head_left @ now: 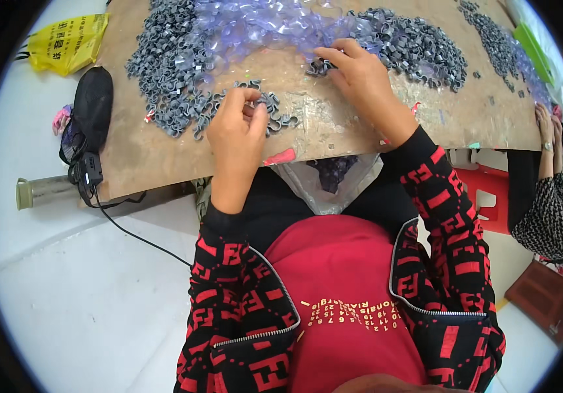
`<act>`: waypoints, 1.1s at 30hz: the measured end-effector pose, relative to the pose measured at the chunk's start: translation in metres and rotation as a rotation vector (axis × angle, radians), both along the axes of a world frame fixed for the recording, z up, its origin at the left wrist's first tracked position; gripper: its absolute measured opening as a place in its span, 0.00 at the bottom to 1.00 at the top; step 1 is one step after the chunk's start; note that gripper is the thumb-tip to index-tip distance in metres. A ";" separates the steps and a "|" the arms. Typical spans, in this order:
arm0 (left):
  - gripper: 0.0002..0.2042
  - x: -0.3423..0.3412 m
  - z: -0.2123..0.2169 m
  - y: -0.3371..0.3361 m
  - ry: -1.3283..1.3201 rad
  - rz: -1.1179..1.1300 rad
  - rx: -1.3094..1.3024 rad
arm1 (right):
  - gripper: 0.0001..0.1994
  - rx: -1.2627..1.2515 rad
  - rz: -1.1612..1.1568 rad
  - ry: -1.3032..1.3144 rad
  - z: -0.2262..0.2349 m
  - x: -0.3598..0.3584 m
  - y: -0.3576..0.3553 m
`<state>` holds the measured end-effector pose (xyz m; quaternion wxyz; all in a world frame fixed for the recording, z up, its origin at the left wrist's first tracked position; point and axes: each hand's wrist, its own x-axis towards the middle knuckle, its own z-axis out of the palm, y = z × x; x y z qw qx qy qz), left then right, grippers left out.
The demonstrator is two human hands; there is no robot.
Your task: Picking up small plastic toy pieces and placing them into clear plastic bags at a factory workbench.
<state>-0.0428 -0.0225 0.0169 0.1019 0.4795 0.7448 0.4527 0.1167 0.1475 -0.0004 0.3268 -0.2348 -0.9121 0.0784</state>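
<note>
Small curved grey plastic clips lie heaped on the left part of the wooden table. My left hand is over the near edge of this heap, thumb and fingers drawn together. What sits between its fingertips is too small to make out. Beside it are a few loose grey clips. My right hand reaches in toward the middle, index finger and thumb apart, next to a small cluster of dark grey clips. Clear purplish plastic pieces are piled beyond both hands.
Another heap of grey clips lies right of my right hand. An open plastic bag with dark pieces hangs at the table's front edge. A yellow bag and a black pouch are at left. At far right are another person's hands.
</note>
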 end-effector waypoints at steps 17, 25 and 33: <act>0.08 0.018 -0.003 -0.012 -0.876 -0.168 0.030 | 0.13 0.055 0.181 0.046 -0.005 -0.030 0.007; 0.16 0.021 0.003 -0.022 -1.311 -0.205 0.084 | 0.10 -0.141 0.155 0.025 0.017 -0.024 0.006; 0.18 0.049 0.013 -0.014 -1.240 -0.365 0.062 | 0.16 -1.116 0.189 0.427 0.038 0.043 -0.081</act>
